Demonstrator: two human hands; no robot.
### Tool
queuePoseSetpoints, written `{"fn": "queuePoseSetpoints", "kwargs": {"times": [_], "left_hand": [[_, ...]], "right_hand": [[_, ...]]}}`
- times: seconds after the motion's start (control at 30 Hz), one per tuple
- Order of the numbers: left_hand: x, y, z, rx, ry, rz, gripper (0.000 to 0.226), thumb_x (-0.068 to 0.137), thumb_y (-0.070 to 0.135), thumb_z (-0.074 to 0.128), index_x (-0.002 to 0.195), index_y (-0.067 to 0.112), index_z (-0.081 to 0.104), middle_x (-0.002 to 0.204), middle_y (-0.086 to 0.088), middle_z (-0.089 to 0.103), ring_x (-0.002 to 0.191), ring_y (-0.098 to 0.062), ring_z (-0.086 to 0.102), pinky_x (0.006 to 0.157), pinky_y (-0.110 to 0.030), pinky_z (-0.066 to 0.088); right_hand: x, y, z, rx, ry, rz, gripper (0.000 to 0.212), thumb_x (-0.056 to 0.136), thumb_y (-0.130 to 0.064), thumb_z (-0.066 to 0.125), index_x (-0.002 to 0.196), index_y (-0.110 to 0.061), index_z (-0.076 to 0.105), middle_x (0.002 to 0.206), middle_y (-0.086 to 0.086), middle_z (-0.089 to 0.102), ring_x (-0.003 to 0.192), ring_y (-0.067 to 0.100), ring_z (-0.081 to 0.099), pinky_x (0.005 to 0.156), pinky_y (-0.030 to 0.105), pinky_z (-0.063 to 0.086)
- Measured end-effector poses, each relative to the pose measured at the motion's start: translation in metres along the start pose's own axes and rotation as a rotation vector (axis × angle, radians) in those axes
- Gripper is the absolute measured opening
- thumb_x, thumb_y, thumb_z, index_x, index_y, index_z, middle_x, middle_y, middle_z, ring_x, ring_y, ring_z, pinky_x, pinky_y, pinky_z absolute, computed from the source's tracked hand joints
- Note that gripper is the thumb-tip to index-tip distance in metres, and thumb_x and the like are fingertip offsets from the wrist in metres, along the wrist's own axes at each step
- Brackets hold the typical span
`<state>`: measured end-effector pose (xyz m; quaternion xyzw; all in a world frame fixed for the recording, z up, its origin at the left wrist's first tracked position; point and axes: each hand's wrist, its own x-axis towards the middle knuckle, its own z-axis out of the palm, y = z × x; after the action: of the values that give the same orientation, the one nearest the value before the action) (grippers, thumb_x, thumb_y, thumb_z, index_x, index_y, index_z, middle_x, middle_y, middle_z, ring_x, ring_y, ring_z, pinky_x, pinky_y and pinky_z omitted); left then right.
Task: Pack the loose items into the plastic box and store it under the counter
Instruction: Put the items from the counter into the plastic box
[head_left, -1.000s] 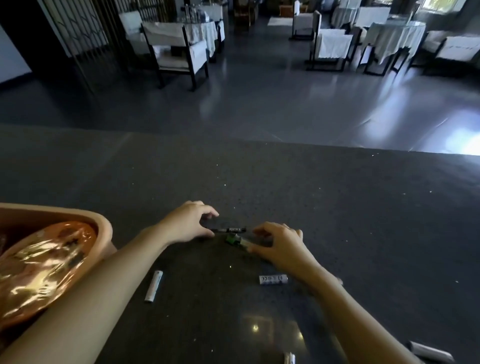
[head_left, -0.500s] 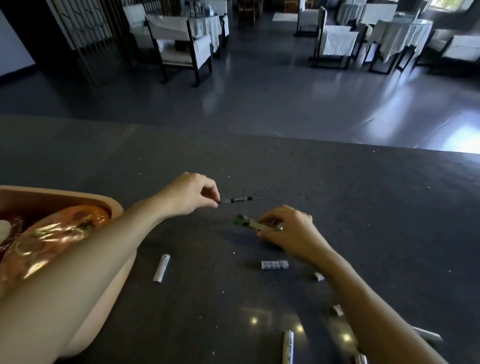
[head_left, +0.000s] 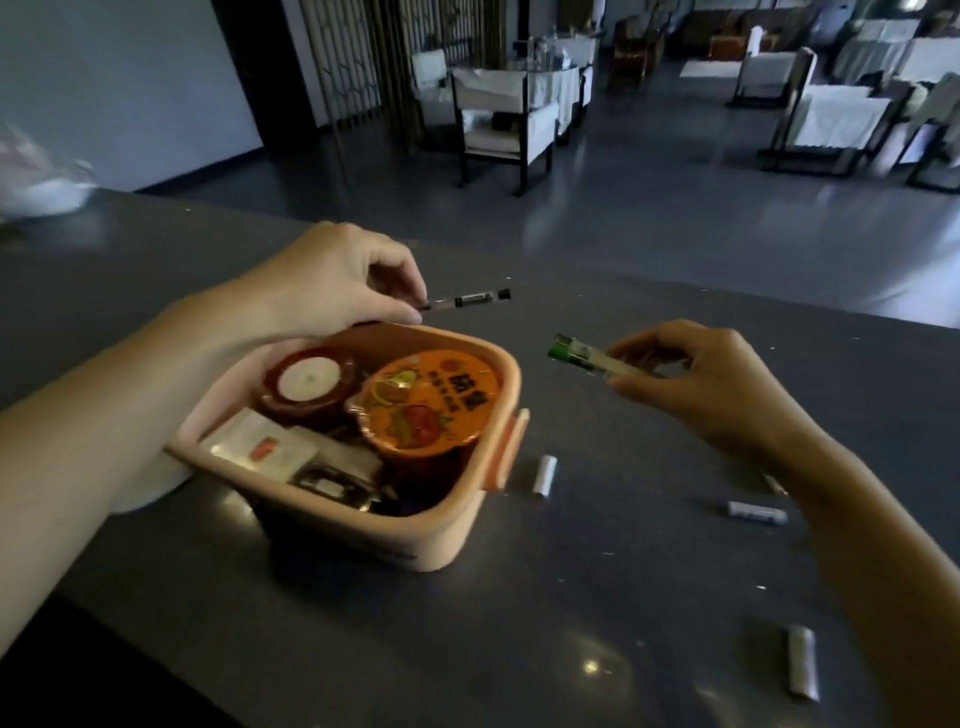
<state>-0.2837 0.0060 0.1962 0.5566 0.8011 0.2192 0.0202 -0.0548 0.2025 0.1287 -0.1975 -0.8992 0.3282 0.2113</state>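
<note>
An open peach plastic box (head_left: 431, 545) stands on the dark counter (head_left: 571, 649), filled with an orange snack cup (head_left: 431, 410), a red jar (head_left: 306, 384) and small packets. My left hand (head_left: 332, 280) pinches a thin black pen (head_left: 467, 300) above the box's far rim. To the right of the box, my right hand (head_left: 696, 379) grips a green-capped lighter (head_left: 587, 357) in the air. Loose white batteries lie on the counter: one beside the box (head_left: 545, 475), one under my right wrist (head_left: 756, 512), one near the front right (head_left: 802, 667).
A crumpled white plastic bag (head_left: 41, 182) lies at the counter's far left. Beyond the counter's far edge is a dark dining room with cloth-covered chairs (head_left: 504, 124) and tables.
Both hands lifted their items off the counter and moved toward the box. The view swung left, bringing the whole open box into sight.
</note>
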Motion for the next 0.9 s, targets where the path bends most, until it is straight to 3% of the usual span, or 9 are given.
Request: {"fn": "queuePoseSetpoints", "kwargs": {"times": [0.23, 0.37, 0.43, 0.63, 0.8, 0.9], "left_hand": [[-0.041, -0.118, -0.023, -0.006, -0.159, 0.029, 0.014, 0.069, 0.018, 0.079, 0.075, 0.028, 0.071, 0.079, 0.012, 0.065, 0.078, 0.001, 0.057, 0.066, -0.008, 0.040], [-0.046, -0.163, -0.011, -0.007, -0.376, 0.067, 0.013, 0.069, 0.024, 0.079, 0.075, 0.032, 0.070, 0.079, 0.013, 0.066, 0.080, -0.003, 0.059, 0.077, -0.032, 0.049], [-0.044, -0.175, -0.001, 0.019, -0.452, 0.103, 0.011, 0.071, 0.025, 0.077, 0.077, 0.030, 0.069, 0.081, 0.012, 0.064, 0.080, -0.004, 0.058, 0.077, -0.036, 0.050], [-0.035, -0.188, 0.028, 0.008, -0.455, 0.252, 0.012, 0.077, 0.031, 0.070, 0.079, 0.038, 0.060, 0.080, 0.022, 0.057, 0.080, 0.009, 0.052, 0.061, -0.012, 0.037], [-0.029, -0.198, 0.030, -0.066, -0.489, 0.279, 0.012, 0.075, 0.031, 0.072, 0.081, 0.037, 0.063, 0.084, 0.019, 0.057, 0.085, 0.008, 0.051, 0.064, -0.012, 0.038], [-0.025, -0.207, 0.020, -0.073, -0.459, 0.227, 0.019, 0.073, 0.033, 0.074, 0.084, 0.041, 0.061, 0.088, 0.018, 0.055, 0.083, 0.004, 0.050, 0.059, -0.013, 0.041]], "right_hand": [[0.029, -0.077, 0.098, -0.014, 0.037, 0.037, 0.024, 0.073, -0.029, 0.074, 0.095, -0.032, 0.065, 0.093, -0.010, 0.062, 0.087, 0.002, 0.058, 0.069, 0.005, 0.040], [0.038, -0.105, 0.134, -0.011, 0.044, 0.081, 0.025, 0.075, -0.028, 0.073, 0.090, -0.042, 0.059, 0.092, -0.014, 0.060, 0.085, -0.002, 0.057, 0.067, 0.011, 0.045], [0.040, -0.115, 0.146, -0.002, 0.039, 0.113, 0.024, 0.074, -0.032, 0.071, 0.090, -0.045, 0.058, 0.093, -0.015, 0.060, 0.086, 0.000, 0.058, 0.070, 0.018, 0.049], [0.046, -0.129, 0.164, -0.036, 0.041, 0.181, 0.033, 0.063, -0.052, 0.061, 0.094, -0.041, 0.062, 0.092, -0.019, 0.061, 0.089, 0.000, 0.059, 0.079, 0.027, 0.051], [0.051, -0.128, 0.169, -0.051, 0.017, 0.190, 0.023, 0.072, -0.040, 0.068, 0.095, -0.039, 0.063, 0.087, -0.023, 0.059, 0.087, -0.010, 0.054, 0.072, 0.014, 0.044], [0.059, -0.131, 0.178, -0.124, -0.028, 0.192, 0.022, 0.077, -0.036, 0.069, 0.098, -0.038, 0.062, 0.088, -0.022, 0.058, 0.085, -0.005, 0.056, 0.070, 0.013, 0.041]]}}
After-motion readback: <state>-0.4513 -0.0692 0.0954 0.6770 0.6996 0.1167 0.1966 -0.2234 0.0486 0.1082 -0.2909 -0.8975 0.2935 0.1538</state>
